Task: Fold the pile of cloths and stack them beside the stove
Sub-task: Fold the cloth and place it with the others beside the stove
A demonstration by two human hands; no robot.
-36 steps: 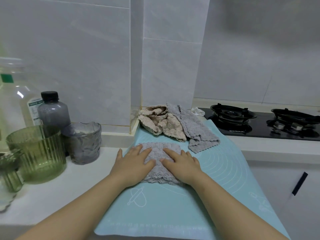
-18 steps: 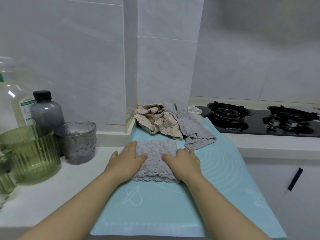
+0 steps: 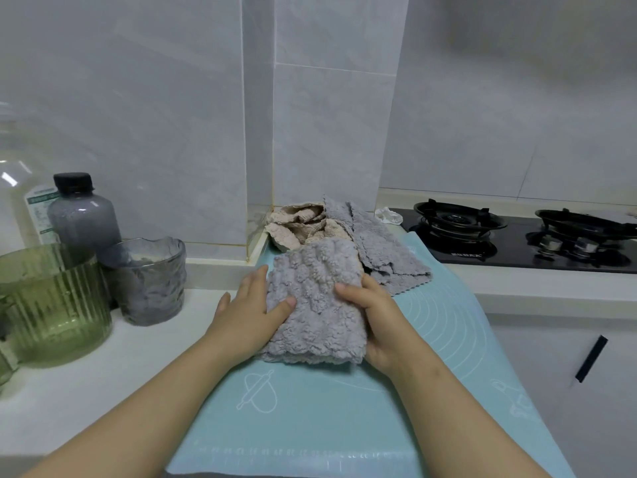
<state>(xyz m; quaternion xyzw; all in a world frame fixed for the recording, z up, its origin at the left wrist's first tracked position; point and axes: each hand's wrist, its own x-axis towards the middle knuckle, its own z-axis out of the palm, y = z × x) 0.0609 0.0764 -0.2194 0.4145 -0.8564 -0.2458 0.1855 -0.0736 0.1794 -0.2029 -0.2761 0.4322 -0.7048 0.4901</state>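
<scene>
A folded grey fluffy cloth (image 3: 317, 298) is held between both hands, its far end raised off the light blue mat (image 3: 310, 415). My left hand (image 3: 248, 312) holds its left edge, thumb on top and fingers underneath. My right hand (image 3: 375, 319) grips its right edge, thumb on top. Behind it lies the unfolded pile: a beige cloth (image 3: 300, 225) and a flat grey cloth (image 3: 382, 250). The black gas stove (image 3: 517, 243) sits to the right.
On the white counter at left stand a green ribbed glass (image 3: 51, 305), a grey textured glass (image 3: 148, 281), a dark-capped grey bottle (image 3: 82, 215) and a clear bottle (image 3: 17, 188). A small white rag (image 3: 389, 215) lies by the stove. Tiled walls stand behind.
Both hands went from pressing flat on the folded grey cloth to taking hold of its sides, and the cloth's far end has lifted toward the pile.
</scene>
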